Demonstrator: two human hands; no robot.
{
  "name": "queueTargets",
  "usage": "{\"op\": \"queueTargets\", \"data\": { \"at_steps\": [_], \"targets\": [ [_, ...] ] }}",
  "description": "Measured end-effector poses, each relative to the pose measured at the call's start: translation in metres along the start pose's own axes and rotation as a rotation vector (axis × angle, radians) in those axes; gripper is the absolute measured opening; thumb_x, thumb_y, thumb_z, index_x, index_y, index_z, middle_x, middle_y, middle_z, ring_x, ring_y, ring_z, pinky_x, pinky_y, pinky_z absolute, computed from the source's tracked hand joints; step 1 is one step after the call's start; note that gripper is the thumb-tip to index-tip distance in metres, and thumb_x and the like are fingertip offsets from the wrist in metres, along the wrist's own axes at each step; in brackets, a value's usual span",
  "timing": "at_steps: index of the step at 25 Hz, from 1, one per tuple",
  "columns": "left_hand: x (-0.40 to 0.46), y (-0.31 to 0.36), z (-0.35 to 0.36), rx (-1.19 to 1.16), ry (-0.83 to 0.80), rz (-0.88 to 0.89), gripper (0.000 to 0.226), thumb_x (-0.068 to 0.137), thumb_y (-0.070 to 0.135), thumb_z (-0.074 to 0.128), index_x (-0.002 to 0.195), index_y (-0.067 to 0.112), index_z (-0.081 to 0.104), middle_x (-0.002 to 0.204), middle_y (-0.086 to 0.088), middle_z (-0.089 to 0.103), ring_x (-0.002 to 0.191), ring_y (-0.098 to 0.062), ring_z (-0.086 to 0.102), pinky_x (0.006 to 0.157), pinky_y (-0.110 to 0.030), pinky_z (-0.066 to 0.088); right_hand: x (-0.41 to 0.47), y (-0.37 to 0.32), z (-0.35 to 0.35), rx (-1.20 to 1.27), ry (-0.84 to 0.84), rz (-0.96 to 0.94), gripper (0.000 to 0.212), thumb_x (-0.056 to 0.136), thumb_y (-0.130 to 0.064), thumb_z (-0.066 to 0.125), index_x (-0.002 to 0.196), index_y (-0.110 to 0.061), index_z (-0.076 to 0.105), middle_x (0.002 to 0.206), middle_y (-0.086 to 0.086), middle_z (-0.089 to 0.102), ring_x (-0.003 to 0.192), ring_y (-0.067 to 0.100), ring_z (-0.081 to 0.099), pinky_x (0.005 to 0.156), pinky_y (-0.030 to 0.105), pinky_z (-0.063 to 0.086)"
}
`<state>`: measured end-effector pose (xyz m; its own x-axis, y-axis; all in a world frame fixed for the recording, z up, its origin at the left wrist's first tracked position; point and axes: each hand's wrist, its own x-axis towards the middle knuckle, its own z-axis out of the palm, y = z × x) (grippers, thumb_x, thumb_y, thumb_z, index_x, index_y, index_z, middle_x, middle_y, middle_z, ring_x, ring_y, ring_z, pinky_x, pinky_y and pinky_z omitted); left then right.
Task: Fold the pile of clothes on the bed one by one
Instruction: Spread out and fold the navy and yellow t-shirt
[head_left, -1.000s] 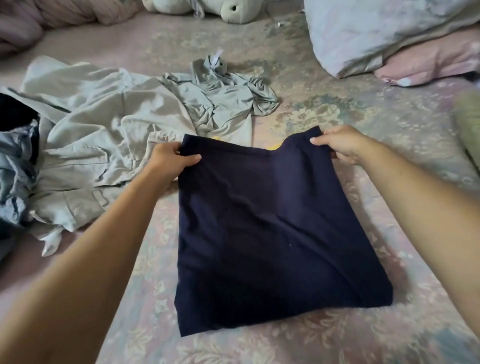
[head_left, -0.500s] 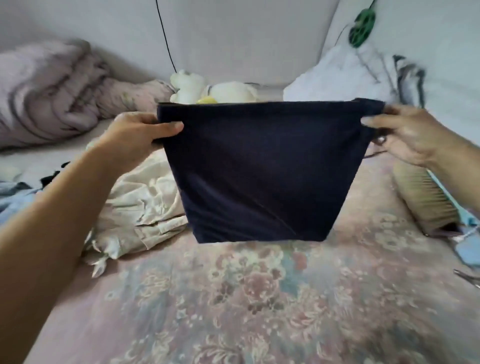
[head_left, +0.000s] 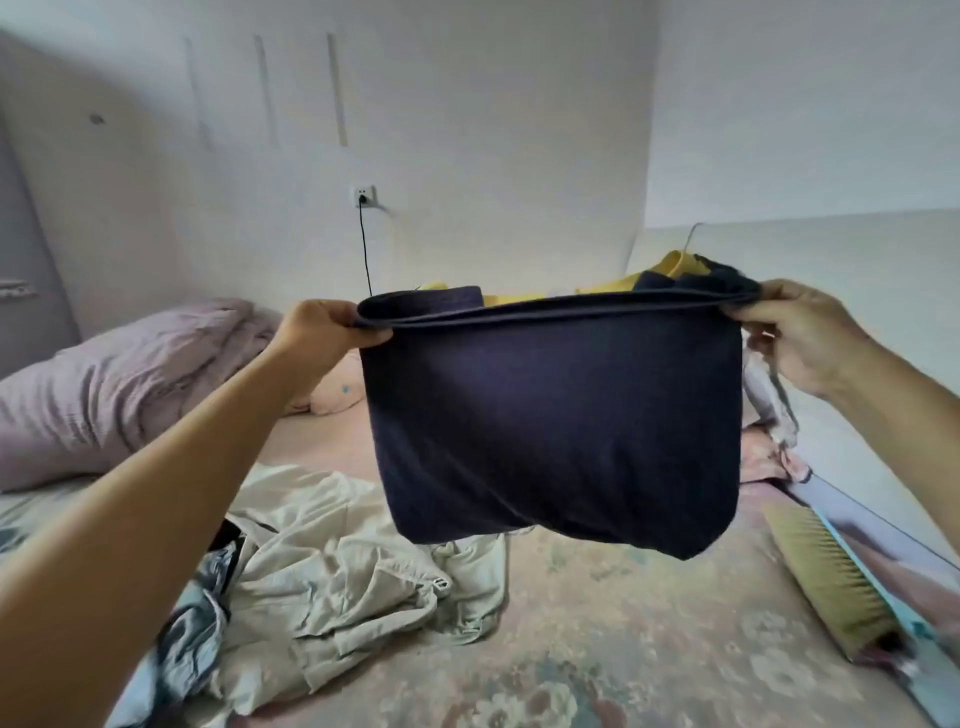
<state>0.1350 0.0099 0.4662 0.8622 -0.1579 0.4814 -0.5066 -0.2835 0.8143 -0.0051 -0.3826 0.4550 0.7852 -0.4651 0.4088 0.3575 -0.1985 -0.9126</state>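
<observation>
A navy garment (head_left: 556, 415) with yellow trim hangs folded in the air above the bed. My left hand (head_left: 324, 332) pinches its upper left corner. My right hand (head_left: 795, 332) pinches its upper right corner, where the cloth bunches up. The top edge is stretched almost level between my hands, and the bottom sags free of the bed. Below and to the left lies the pile of clothes (head_left: 332, 577), mostly crumpled beige cloth with a light blue piece (head_left: 192, 639) and something black at its left side.
The floral bedsheet (head_left: 623, 639) spreads under the garment. A lilac duvet (head_left: 114, 384) is heaped at the far left. An olive brush-like object (head_left: 826, 577) lies along the right edge. A white wall with a socket and black cable (head_left: 365, 244) stands behind.
The navy garment went from lying flat on the bed to hanging in the air. Both hands raised it by its top corners, and the view tilted upward.
</observation>
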Motion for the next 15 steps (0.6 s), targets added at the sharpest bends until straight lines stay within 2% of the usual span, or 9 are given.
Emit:
{"op": "queueTargets", "data": {
  "at_steps": [2,3,4,7,9,12,15],
  "targets": [
    [0.005,0.007,-0.016,-0.175,-0.055,-0.036,0.013,0.080,-0.009,0.065,0.080,0.004,0.067,0.055,0.012,0.065,0.057,0.003,0.060,0.057,-0.007,0.048,-0.001,-0.012,0.000,0.098,-0.077,0.043,0.024,0.081,0.004,0.061,0.074,-0.018,0.058,0.061,-0.009,0.065,0.066,0.007,0.056,0.053,0.016,0.043],
    [0.005,0.012,-0.024,-0.276,-0.092,-0.068,0.017,0.081,-0.010,0.062,0.078,0.004,0.070,0.063,0.008,0.069,0.064,-0.002,0.065,0.060,-0.012,0.052,-0.002,-0.019,0.002,0.150,-0.135,0.062,0.018,0.078,0.002,0.063,0.080,-0.016,0.061,0.067,-0.005,0.068,0.068,0.009,0.060,0.054,0.017,0.049],
    [0.007,0.013,-0.029,-0.343,-0.140,-0.100,0.021,0.082,-0.010,0.060,0.077,0.005,0.073,0.070,0.002,0.071,0.071,-0.008,0.067,0.064,-0.016,0.055,-0.002,-0.026,0.005,0.204,-0.196,0.070,0.022,0.070,-0.002,0.069,0.088,-0.012,0.063,0.073,-0.001,0.070,0.071,0.013,0.063,0.056,0.019,0.053],
    [0.007,0.016,-0.033,-0.401,-0.261,-0.143,0.019,0.084,-0.013,0.054,0.095,-0.006,0.067,0.090,-0.012,0.069,0.084,-0.019,0.067,0.074,-0.022,0.057,-0.001,-0.039,0.015,0.212,-0.317,0.059,0.079,0.028,-0.021,0.089,0.101,-0.004,0.064,0.086,0.009,0.071,0.078,0.020,0.067,0.068,0.027,0.058],
    [0.005,0.018,-0.036,-0.481,-0.285,-0.140,0.022,0.085,-0.012,0.052,0.091,-0.002,0.071,0.091,-0.011,0.071,0.084,-0.017,0.069,0.072,-0.022,0.056,0.001,-0.042,0.019,0.182,-0.314,0.035,0.097,0.014,-0.030,0.095,0.103,-0.006,0.065,0.090,0.009,0.072,0.078,0.018,0.069,0.068,0.027,0.058],
    [0.003,0.022,-0.042,-0.573,-0.312,-0.169,0.029,0.088,0.005,0.053,0.073,0.008,0.078,0.087,-0.007,0.073,0.081,-0.014,0.070,0.069,-0.022,0.056,-0.002,-0.048,0.023,0.162,-0.269,0.009,0.099,0.012,-0.040,0.096,0.101,-0.008,0.068,0.089,0.006,0.073,0.077,0.016,0.071,0.064,0.025,0.057],
    [0.004,0.019,-0.039,-0.592,-0.288,-0.190,0.027,0.089,0.009,0.055,0.075,0.003,0.076,0.092,-0.012,0.072,0.080,-0.014,0.070,0.069,-0.021,0.057,-0.004,-0.045,0.019,0.174,-0.216,-0.013,0.091,0.024,-0.041,0.095,0.104,-0.009,0.066,0.089,0.003,0.073,0.076,0.014,0.070,0.062,0.024,0.057]
  ]
}}
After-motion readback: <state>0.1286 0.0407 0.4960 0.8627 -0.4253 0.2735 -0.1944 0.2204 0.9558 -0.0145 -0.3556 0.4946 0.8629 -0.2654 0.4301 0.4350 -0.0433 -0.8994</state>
